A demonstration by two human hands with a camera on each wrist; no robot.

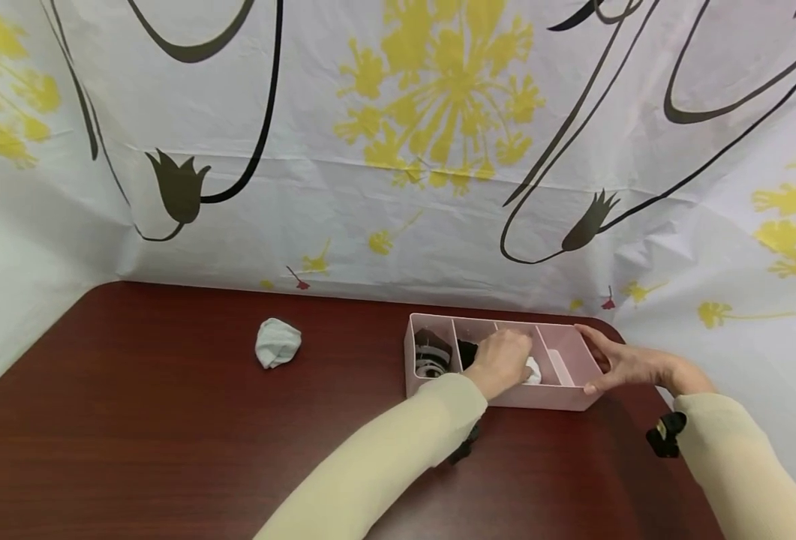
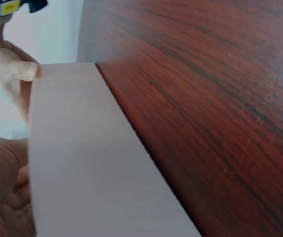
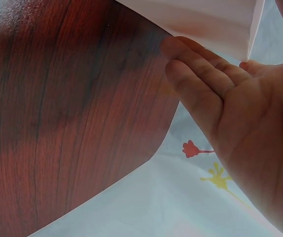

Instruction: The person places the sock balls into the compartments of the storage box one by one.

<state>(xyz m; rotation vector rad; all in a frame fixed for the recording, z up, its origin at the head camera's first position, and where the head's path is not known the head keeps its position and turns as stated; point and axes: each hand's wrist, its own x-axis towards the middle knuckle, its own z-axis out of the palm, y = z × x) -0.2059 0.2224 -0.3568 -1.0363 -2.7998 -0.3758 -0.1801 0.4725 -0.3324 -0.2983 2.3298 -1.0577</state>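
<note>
In the head view a pale pink divided box [image 1: 539,397] stands near the table's back right. My left hand [image 1: 502,358] reaches into a middle compartment with fingers curled at a crumpled white cloth [image 1: 534,371]; the box wall hides its fingertips. At the box's right end my right hand [image 1: 623,364] grips across it, thumb at the front corner and fingers at the back one. The right wrist view shows that hand [image 3: 250,108] against the box end [image 3: 215,24]. Rolled dark grey items [image 1: 431,356] fill the leftmost compartment, and something black [image 1: 467,352] lies in the one beside it.
Another crumpled white cloth [image 1: 277,343] lies on the dark red-brown wooden table [image 1: 168,420], left of the box. A white sheet [image 1: 343,217] with yellow and dark flower prints hangs behind the table and at its sides.
</note>
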